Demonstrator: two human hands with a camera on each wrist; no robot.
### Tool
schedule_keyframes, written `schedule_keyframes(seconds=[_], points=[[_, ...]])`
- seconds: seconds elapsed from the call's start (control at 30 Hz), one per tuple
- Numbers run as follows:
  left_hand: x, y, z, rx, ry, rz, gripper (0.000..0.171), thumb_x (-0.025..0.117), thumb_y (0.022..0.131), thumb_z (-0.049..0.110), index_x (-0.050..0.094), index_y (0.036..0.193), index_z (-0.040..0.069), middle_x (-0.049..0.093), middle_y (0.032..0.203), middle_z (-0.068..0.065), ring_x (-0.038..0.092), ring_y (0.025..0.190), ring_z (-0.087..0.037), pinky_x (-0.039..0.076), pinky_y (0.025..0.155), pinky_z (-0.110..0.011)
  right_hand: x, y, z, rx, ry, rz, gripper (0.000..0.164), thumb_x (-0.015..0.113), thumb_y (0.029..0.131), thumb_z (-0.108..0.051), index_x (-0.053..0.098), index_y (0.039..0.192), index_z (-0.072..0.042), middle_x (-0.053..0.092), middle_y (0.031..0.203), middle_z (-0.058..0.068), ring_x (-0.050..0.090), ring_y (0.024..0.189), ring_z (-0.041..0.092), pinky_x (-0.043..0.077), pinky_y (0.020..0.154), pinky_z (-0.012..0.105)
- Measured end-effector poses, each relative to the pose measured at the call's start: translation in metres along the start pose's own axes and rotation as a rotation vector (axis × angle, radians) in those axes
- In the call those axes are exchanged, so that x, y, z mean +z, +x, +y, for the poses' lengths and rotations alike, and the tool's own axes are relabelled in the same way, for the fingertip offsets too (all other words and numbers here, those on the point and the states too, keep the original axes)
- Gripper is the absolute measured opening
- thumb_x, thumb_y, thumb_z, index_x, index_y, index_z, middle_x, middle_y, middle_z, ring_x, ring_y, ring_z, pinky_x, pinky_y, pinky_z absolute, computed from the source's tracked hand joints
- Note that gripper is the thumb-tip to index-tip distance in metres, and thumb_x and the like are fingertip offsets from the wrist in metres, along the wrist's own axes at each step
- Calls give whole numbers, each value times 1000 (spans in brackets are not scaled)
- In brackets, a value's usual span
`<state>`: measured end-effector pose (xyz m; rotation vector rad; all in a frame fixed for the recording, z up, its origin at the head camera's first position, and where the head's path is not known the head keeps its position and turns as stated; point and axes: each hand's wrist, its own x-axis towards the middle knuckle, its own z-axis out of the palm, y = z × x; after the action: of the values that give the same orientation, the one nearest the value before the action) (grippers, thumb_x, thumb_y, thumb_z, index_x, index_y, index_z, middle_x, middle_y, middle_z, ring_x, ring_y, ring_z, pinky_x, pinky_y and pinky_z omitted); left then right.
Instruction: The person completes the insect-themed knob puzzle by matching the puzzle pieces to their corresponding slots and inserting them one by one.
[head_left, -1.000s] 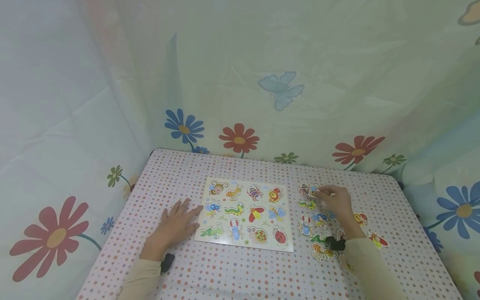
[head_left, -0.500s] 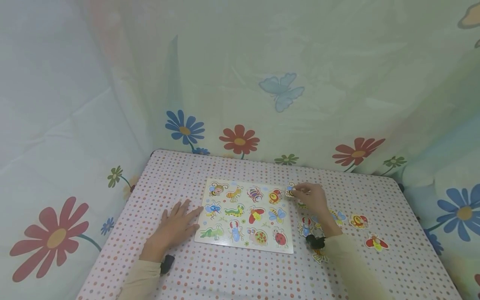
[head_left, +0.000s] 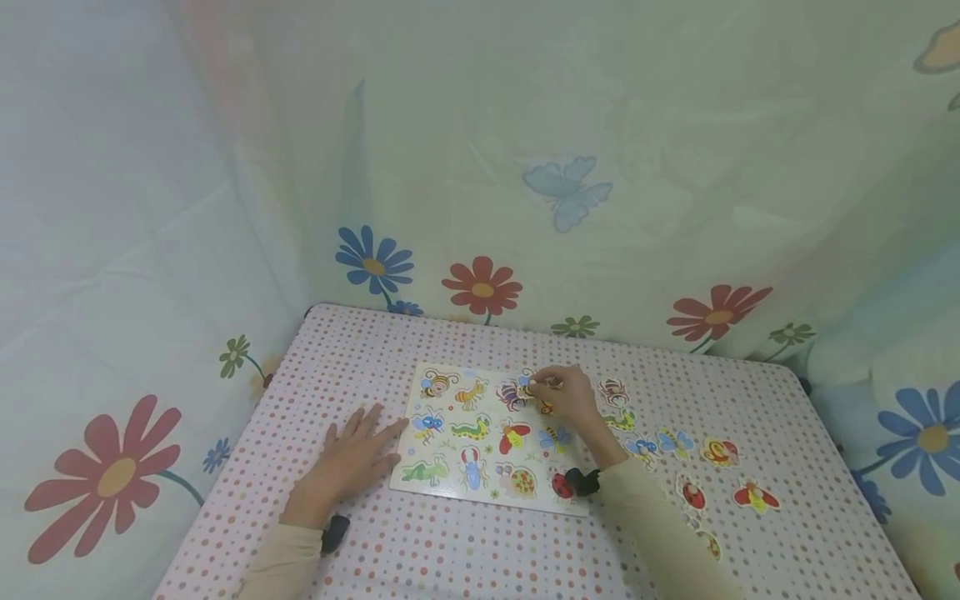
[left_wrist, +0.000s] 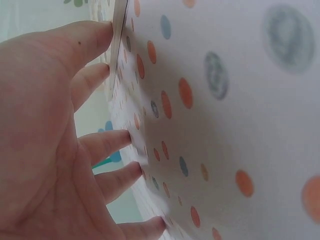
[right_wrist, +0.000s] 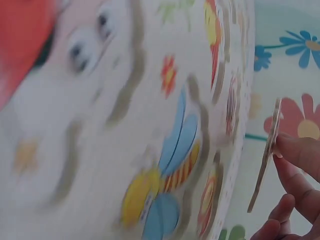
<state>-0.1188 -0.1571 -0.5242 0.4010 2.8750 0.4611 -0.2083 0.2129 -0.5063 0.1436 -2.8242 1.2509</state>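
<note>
My left hand lies with fingers spread on the table at the left side of a wooden insect puzzle board. In the left wrist view its thumb and index finger are right at the board's edge, and the other fingertips rest on the tablecloth. My right hand pinches a bee puzzle piece between thumb and fingers, over the board's upper right part. The right wrist view shows this thin piece edge-on, held above the board. The hand partly covers the butterfly picture beneath.
Several loose pieces lie right of the board: a spider, a caterpillar, a blue-winged insect, a butterfly, a ladybug and a red-winged bug. The right sleeve hides others. A printed curtain stands behind the table.
My right hand has carried the bee piece leftward from the loose pieces to over the board, uncovering the spider and caterpillar pieces. The left hand has stayed in place.
</note>
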Motion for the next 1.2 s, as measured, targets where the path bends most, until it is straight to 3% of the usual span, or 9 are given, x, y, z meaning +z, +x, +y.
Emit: schedule_keyframes(seconds=[0.23,0.57,0.77,0.9,1.2], points=[[1,0,-1,-1,1,4,56,56,101,42,41,154,30,21,164,-16,14,148,-45,10,111,-74,29,11,-27,-11,15,-23,11,78,87,-18,78,94,-9,65,105,12,58,98,31,52,74,44],[5,2,-5,-2,12,4,56,55,101,42,41,154,32,21,164,-16,14,148,-45,9,111,-74,74,25,-62,-39,19,-80,9,77,90,-22,79,93,-14,67,103,5,57,97,27,47,83,53],[5,2,-4,-15,0,-10,57,55,101,43,40,155,33,19,165,-15,12,149,-44,7,112,-74,97,33,-77,-64,12,-123,8,76,91,-25,78,93,-17,62,83,-1,50,73,20,42,68,43],[3,1,-2,-15,3,-8,56,56,101,42,41,154,32,20,164,-16,13,148,-45,8,111,-74,110,38,-83,-86,-36,-131,9,75,90,-24,78,93,-15,54,69,0,45,68,18,38,65,40],[4,1,-3,-1,11,-3,56,55,101,44,40,154,33,21,164,-16,15,148,-45,10,111,-74,126,39,-89,-78,-95,-140,8,77,89,-24,78,90,-16,58,74,-2,50,72,19,44,78,52]])
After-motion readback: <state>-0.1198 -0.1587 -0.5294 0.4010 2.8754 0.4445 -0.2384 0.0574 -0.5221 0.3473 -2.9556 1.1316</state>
